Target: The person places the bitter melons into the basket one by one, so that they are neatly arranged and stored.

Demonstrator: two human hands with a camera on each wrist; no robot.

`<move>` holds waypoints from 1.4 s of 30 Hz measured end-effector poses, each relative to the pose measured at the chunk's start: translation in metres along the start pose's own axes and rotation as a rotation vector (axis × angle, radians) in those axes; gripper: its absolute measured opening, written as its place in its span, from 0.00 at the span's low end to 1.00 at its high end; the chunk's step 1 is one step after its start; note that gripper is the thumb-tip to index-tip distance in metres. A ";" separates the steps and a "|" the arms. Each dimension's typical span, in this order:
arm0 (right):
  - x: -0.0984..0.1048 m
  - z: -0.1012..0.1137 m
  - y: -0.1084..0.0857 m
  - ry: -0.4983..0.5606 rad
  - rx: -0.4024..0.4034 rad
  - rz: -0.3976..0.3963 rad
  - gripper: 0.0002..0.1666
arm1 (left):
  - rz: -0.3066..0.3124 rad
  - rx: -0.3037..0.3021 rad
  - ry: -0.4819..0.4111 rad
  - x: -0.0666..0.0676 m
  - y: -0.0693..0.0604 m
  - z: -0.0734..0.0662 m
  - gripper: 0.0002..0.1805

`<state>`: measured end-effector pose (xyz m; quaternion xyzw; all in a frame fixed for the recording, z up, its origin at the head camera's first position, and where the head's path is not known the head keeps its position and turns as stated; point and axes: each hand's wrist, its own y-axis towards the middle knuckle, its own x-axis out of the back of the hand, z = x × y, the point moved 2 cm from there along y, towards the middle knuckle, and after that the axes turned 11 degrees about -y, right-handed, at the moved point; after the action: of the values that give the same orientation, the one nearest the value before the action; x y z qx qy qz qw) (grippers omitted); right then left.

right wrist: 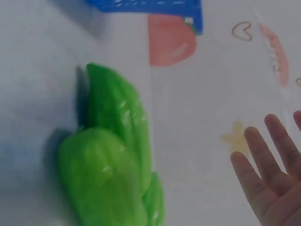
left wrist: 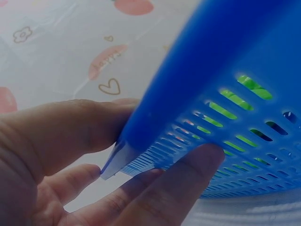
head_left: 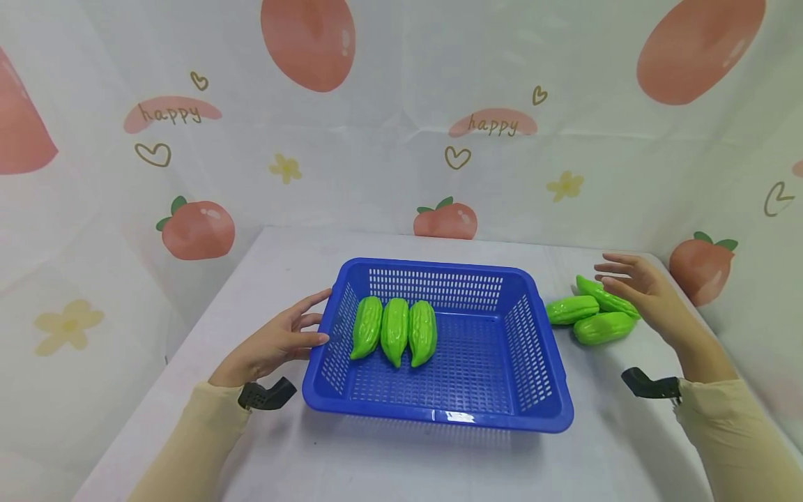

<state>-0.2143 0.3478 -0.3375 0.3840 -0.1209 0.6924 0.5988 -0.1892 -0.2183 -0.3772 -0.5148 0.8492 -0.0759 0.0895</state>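
My left hand [head_left: 272, 345] holds the left side of a blue plastic basket [head_left: 439, 416]. In the left wrist view, the thumb [left wrist: 70, 132] meets the basket's rim [left wrist: 155, 99] while fingers rest against its slotted outer wall. Three bright green bitter melons [head_left: 395, 331] lie side by side in the left half of the basket. My right hand [head_left: 646, 289], fingers spread and holding nothing, hovers close to three more bitter melons [head_left: 603, 328], which lie together on the table right of the basket. The right wrist view shows this pile [right wrist: 101, 174] apart from the hand [right wrist: 277, 188].
A white cloth [head_left: 389, 467] covers the table. Behind and at both sides hangs a white curtain [head_left: 376, 139] printed with fruit, flowers and hearts. A black device [head_left: 266, 394] is worn on the left wrist, and another [head_left: 649, 385] on the right.
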 end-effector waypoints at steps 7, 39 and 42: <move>0.000 -0.028 -0.016 -0.030 -0.027 -0.025 0.25 | 0.000 0.006 -0.010 -0.001 0.000 -0.001 0.48; -0.004 -0.088 -0.030 -0.153 -0.224 0.064 0.25 | -0.006 0.003 -0.010 -0.001 0.000 0.000 0.47; -0.004 -0.089 -0.030 -0.175 -0.241 0.079 0.27 | -0.007 0.005 -0.009 -0.001 0.000 0.000 0.47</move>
<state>-0.2211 0.4078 -0.4089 0.3631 -0.2701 0.6596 0.6001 -0.1887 -0.2174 -0.3768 -0.5180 0.8468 -0.0761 0.0942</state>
